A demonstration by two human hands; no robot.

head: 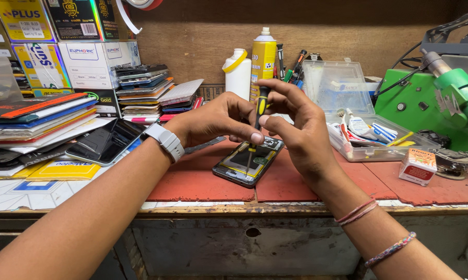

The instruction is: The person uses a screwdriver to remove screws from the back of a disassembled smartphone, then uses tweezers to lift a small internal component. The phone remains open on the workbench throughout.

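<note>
Head cam: both hands pinch a black-and-yellow screwdriver, held upright with its tip down in an opened phone. The phone lies on the red mat near the bench's front edge, about mid-width. Left hand grips the shaft low, right hand wraps the handle up top. Clear parts box sits just right of them, a stack of phones back left.

Worn wooden bench with red mats, opened phone.
</note>
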